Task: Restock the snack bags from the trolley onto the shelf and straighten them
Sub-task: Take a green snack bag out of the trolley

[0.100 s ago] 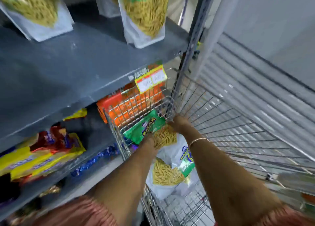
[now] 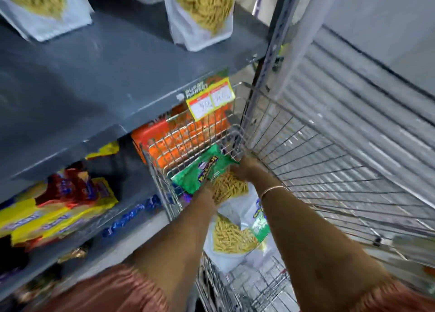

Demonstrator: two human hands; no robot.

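A green-topped snack bag (image 2: 204, 168) of yellow sticks lies at the far end of the wire trolley (image 2: 317, 161). My left hand (image 2: 206, 188) grips its lower left side and my right hand (image 2: 242, 168) grips its right edge. A second white bag of the same snack (image 2: 233, 236) lies beneath my forearms in the trolley. On the grey shelf (image 2: 113, 76) above, two bags of the same snack stand upright, one at the left (image 2: 44, 7) and one at the right (image 2: 202, 12).
A yellow price tag (image 2: 210, 100) hangs on the shelf edge. Orange packs (image 2: 164, 137) sit on the lower shelf behind the trolley's end, yellow and red packs (image 2: 56, 208) further left. A ribbed metal shutter (image 2: 353, 113) runs along the right.
Both hands have stayed on the green-topped bag, which is raised slightly at the trolley's far end. The view has shifted a little.
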